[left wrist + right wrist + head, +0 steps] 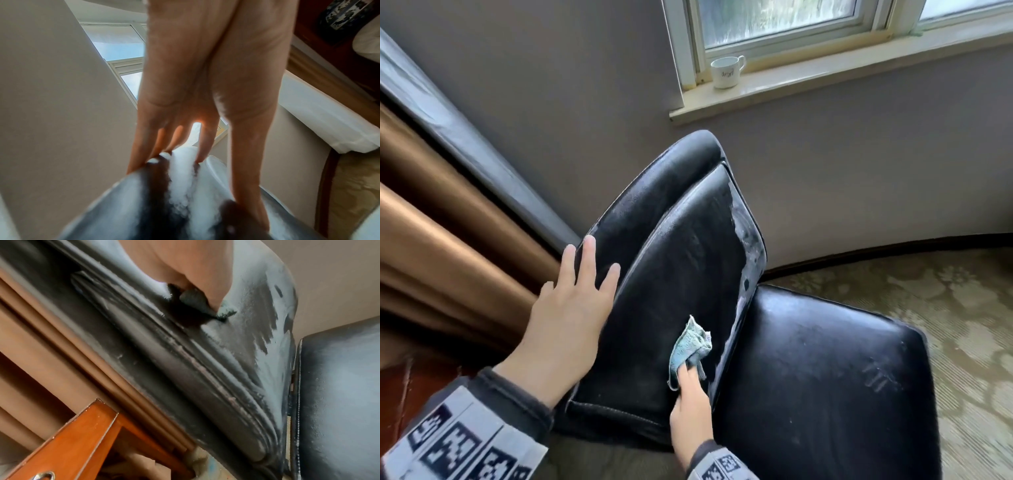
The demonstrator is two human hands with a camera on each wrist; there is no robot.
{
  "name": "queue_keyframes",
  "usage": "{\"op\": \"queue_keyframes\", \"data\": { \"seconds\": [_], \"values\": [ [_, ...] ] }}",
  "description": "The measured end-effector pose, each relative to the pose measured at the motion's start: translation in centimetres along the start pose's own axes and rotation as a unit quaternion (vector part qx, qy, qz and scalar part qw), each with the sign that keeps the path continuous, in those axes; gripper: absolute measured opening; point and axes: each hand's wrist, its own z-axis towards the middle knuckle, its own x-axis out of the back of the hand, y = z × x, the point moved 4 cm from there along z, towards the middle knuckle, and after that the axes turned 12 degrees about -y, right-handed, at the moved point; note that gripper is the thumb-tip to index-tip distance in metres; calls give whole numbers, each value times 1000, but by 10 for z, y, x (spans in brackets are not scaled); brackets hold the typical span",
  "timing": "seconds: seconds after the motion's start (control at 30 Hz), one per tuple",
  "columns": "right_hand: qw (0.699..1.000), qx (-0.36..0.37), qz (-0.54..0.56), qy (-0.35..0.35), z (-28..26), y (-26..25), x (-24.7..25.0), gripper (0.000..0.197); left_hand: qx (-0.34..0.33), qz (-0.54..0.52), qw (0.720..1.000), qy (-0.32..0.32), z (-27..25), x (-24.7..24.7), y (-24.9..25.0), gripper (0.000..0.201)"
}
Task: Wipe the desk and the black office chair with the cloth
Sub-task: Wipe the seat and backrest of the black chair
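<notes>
The black office chair's backrest leans toward me, with its seat to the right. My left hand lies flat with straight fingers on the backrest's left edge, steadying it. My right hand grips a crumpled light-blue cloth and presses it against the lower front of the backrest. In the right wrist view the cloth shows bunched under my fingers. Dusty pale streaks cover the backrest's right side.
Brown curtains hang at the left. A white cup stands on the window sill behind the chair. A wooden furniture frame sits low at the left. Patterned carpet lies to the right.
</notes>
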Motion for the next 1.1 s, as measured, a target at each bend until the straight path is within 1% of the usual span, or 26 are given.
{"op": "queue_keyframes", "data": {
  "seconds": [0.07,0.13,0.2,0.23,0.27,0.3,0.37,0.43,0.47,0.53,0.57,0.6,0.63,0.67,0.73,0.8,0.83,0.9,0.97,1.03,1.07,1.1],
  "values": [
    [998,-13,54,-8,1,-11,3,56,10,-12,1000,-5,-3,-3,0,87],
    [997,44,55,-8,-1,-41,7,54,-6,-24,999,41,-3,-3,-3,94],
    [995,91,28,-16,-8,-54,3,68,-1,-28,999,36,-5,-5,-8,99],
    [996,89,20,-23,-13,-48,1,75,-9,-30,998,53,-6,-8,-9,98],
    [997,75,16,-24,-16,-37,-2,78,-11,-31,998,47,-6,-13,-10,97],
    [998,47,17,-36,-19,-24,-2,77,-5,-26,999,44,-8,-13,-8,97],
    [996,0,61,-69,-24,0,3,63,8,-28,998,54,-15,-10,-3,97],
    [991,-39,40,-120,-27,23,5,51,32,-34,998,45,-17,-15,-2,97],
    [989,-66,38,-131,-28,32,6,49,47,-27,998,45,-19,-18,-2,97],
    [986,-113,29,-117,-32,48,13,47,59,-36,996,48,-27,-13,6,96],
    [984,-127,40,-120,-36,52,18,47,62,-59,996,39,-31,-11,9,94],
    [982,-134,42,-127,-39,50,23,49,68,-84,993,45,-33,-13,10,90],
    [982,-126,43,-133,-42,47,29,51,69,-93,992,55,-35,-16,10,88],
    [982,-112,47,-147,-46,41,34,52,67,-92,992,50,-37,-15,11,89],
    [982,-59,64,-169,-53,23,40,52,61,-70,996,1,-37,-18,12,100],
    [983,6,61,-173,-52,4,42,48,57,-50,997,-12,-40,-23,12,105],
    [984,33,68,-162,-46,-4,42,47,56,-54,997,-25,-42,-27,11,104],
    [985,74,84,-128,-28,-20,45,48,63,-72,995,-29,-51,-27,10,101],
    [985,103,98,-95,-9,-37,56,47,69,-100,992,-37,-58,-19,11,97],
    [986,125,78,-79,13,-56,68,44,62,-136,988,-43,-61,-10,9,91],
    [986,139,58,-72,22,-69,75,46,60,-130,988,-52,-60,-7,5,89],
    [985,157,40,-65,33,-83,82,50,68,-144,984,-75,-59,2,1,87]
  ]
}}
